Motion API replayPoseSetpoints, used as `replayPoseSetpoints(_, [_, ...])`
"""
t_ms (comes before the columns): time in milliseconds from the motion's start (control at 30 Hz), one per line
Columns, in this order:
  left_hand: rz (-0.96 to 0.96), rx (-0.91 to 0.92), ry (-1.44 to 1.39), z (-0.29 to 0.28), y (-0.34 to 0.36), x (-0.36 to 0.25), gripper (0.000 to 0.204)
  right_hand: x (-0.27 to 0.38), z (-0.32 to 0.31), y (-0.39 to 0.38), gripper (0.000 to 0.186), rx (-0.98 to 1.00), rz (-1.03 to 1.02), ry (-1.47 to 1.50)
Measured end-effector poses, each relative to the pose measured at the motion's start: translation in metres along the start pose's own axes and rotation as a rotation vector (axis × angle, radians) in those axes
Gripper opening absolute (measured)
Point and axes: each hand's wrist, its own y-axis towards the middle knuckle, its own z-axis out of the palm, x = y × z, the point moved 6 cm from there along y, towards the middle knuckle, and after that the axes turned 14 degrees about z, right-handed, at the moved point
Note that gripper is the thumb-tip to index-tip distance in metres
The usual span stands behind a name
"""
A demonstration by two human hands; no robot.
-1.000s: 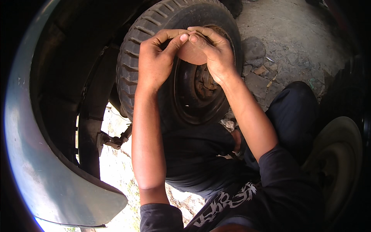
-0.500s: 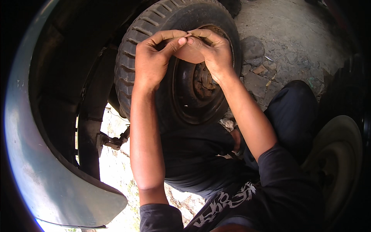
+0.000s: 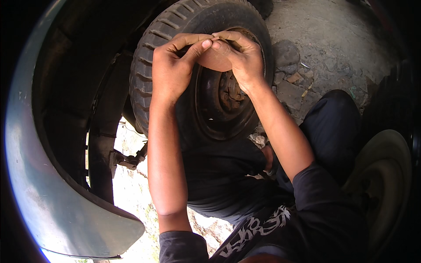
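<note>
Both of my hands meet in front of the wheel and hold one thin, reddish-brown sheet (image 3: 215,61) with a rounded lower edge. My left hand (image 3: 174,68) pinches its top edge between thumb and fingers. On the other side, my right hand (image 3: 248,61) pinches the same edge, its thumb close to the left thumb. Fingers and thumbs cover the upper part of the sheet, and the sheet's exact kind is unclear. Behind it stands a black, chunky-treaded tyre (image 3: 146,81) on a rusty dark rim (image 3: 209,114).
A pale metal fender (image 3: 79,219) curves along the left, with a dark wheel well behind it. Stones (image 3: 286,53) and broken rubble lie on the ground right of the tyre. My bent knee (image 3: 335,109) is at right, near another round wheel (image 3: 381,171).
My fingers have shifted very slightly at the sheet's top edge, with the right fingertips a little higher. Both hands keep their pinch, and the wheel stays put.
</note>
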Motion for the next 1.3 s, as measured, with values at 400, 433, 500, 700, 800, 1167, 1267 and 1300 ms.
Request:
replayPoseSetpoints(400, [0.009,0.077,0.003,0.001,-0.001,0.004,0.021,-0.001,0.002,-0.001,0.027,0.009,0.044,-0.005])
replayPoseSetpoints(433, [0.002,0.087,0.009,0.001,-0.001,0.003,0.021,-0.001,0.002,-0.002,0.026,0.014,0.037,0.006])
replayPoseSetpoints(500, [-0.009,0.106,0.022,0.002,-0.001,0.001,0.022,-0.001,0.002,-0.002,0.025,0.024,0.022,0.029])
replayPoseSetpoints(700, [0.051,0.169,-0.046,0.003,-0.005,0.002,0.022,0.001,0.000,0.001,0.025,-0.003,0.023,0.015])
replayPoseSetpoints(800, [0.016,0.193,-0.029,0.006,-0.006,0.004,0.023,0.001,0.000,0.001,0.026,-0.011,0.034,0.014])
replayPoseSetpoints(1167, [0.061,0.109,0.201,0.002,0.000,-0.006,0.019,0.002,-0.001,0.002,0.034,-0.035,0.060,-0.020])
replayPoseSetpoints(1267, [0.024,0.081,0.228,0.003,0.000,-0.014,0.019,0.000,-0.002,0.002,0.035,-0.038,0.083,-0.033])
replayPoseSetpoints(1300, [0.007,0.071,0.233,0.002,0.000,-0.015,0.019,-0.001,-0.002,0.002,0.035,-0.039,0.089,-0.041])
